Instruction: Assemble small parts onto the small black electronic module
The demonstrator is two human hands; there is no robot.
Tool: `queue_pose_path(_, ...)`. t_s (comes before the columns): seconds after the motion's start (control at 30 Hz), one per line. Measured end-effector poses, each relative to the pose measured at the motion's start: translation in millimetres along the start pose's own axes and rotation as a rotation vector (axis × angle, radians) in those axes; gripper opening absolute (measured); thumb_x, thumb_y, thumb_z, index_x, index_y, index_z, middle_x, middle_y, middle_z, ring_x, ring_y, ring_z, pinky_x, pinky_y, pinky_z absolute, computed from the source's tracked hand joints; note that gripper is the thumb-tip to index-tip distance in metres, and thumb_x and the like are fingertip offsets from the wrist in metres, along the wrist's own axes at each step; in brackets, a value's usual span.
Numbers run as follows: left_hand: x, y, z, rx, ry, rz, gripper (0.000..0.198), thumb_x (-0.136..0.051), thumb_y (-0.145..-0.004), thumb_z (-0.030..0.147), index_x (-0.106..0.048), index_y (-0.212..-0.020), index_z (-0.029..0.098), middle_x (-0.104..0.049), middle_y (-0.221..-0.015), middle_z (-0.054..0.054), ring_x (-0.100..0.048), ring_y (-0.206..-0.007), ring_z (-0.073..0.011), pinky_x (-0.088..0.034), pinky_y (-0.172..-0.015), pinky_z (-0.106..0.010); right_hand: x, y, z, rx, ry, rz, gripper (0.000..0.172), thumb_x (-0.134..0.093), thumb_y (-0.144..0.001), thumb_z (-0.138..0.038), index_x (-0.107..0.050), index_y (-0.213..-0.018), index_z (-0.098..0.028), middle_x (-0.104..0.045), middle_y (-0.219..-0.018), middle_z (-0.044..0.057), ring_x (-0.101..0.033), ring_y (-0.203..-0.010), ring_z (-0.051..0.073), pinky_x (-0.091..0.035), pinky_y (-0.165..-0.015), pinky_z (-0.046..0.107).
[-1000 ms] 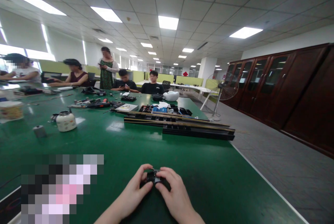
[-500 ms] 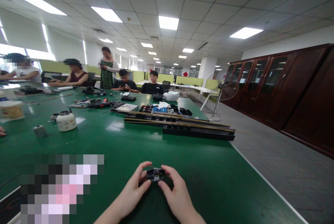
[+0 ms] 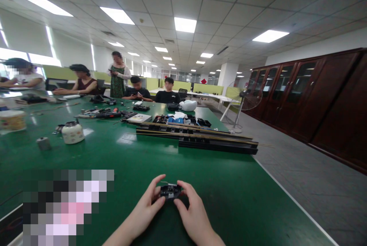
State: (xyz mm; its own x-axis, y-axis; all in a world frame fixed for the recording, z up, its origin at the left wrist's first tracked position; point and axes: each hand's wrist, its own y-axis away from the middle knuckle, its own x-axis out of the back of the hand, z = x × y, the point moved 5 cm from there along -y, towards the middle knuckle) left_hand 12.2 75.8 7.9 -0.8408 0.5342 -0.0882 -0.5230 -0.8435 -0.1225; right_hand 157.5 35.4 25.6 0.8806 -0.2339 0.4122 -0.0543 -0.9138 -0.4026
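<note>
A small black part (image 3: 170, 191) with a pale patch on its front sits between my two hands, just above the green table (image 3: 132, 158) near its front edge. My left hand (image 3: 147, 207) pinches the part's left end with thumb and fingers. My right hand (image 3: 192, 211) grips its right end the same way. Both wrists rest low over the table at the bottom of the view.
Long black rails (image 3: 200, 139) lie across the table's middle. A white pot (image 3: 72, 132), a small metal cylinder (image 3: 44, 143) and tools sit to the left. Several people sit or stand at the far end. A blurred-out patch (image 3: 68, 206) lies at my left. Wooden cabinets (image 3: 312, 97) line the right wall.
My fingers have opened slightly around the black part, lifting and turning it so its front face shows more. A hand that showed at the left edge half a second ago is gone.
</note>
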Motion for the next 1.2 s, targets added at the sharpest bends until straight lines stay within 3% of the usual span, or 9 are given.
queue_pose_path(0.47, 2.5, 0.3, -0.9, 0.002, 0.014, 0.038, 0.064, -0.055, -0.076, 0.04, -0.024, -0.129, 0.023, -0.063, -0.098, -0.005, -0.054, -0.103, -0.0242, -0.028, -0.096, -0.036, 0.9, -0.1, -2.2, 0.009, 0.031, 0.019, 0.041, -0.056, -0.071, -0.013, -0.057, -0.109, -0.027, -0.062, -0.105, 0.002, -0.061, -0.087, 0.017, -0.049, -0.084, 0.032)
queue_pose_path(0.6, 0.6, 0.2, 1.1, 0.003, 0.034, 0.031, 0.062, -0.053, -0.078, 0.045, -0.025, -0.128, 0.023, -0.062, -0.104, -0.006, -0.053, -0.107, -0.0237, -0.028, -0.097, -0.035, 2.2, -0.2, -2.8, 0.021, 0.043, 0.052, 0.038, -0.058, -0.07, -0.015, -0.058, -0.106, -0.026, -0.064, -0.099, 0.002, -0.062, -0.083, 0.017, -0.05, -0.081, 0.032)
queue_pose_path(0.83, -0.8, 0.0, 4.2, -0.037, 0.001, 0.04, 0.061, -0.056, -0.077, 0.042, -0.027, -0.128, 0.024, -0.062, -0.109, -0.007, -0.053, -0.108, -0.0233, -0.03, -0.097, -0.034, 1.4, -0.2, -0.3, 0.046, 0.034, 0.04, 0.038, -0.054, -0.073, -0.014, -0.056, -0.108, -0.026, -0.061, -0.108, 0.004, -0.062, -0.083, 0.016, -0.051, -0.081, 0.031)
queue_pose_path(1.07, -0.2, -0.5, 1.5, -0.023, 0.023, 0.033, 0.052, -0.058, -0.076, 0.039, -0.034, -0.12, 0.025, -0.064, -0.107, -0.006, -0.055, -0.106, -0.0231, -0.033, -0.096, -0.036, 2.2, 1.1, -8.3, 0.074, 0.114, 0.012, 0.04, -0.058, -0.069, -0.015, -0.058, -0.107, -0.027, -0.055, -0.12, 0.005, -0.051, -0.112, 0.021, -0.04, -0.097, 0.038)
queue_pose_path(1.2, -1.8, -0.6, 2.2, -0.009, 0.025, 0.025, 0.049, -0.059, -0.076, 0.039, -0.037, -0.117, 0.025, -0.064, -0.106, -0.006, -0.055, -0.105, -0.0236, -0.033, -0.095, -0.038, 2.8, 1.3, -11.4, 0.079, 0.109, 0.02, 0.032, -0.062, -0.069, -0.017, -0.063, -0.098, -0.029, -0.054, -0.121, 0.006, -0.054, -0.108, 0.022, -0.044, -0.093, 0.039)
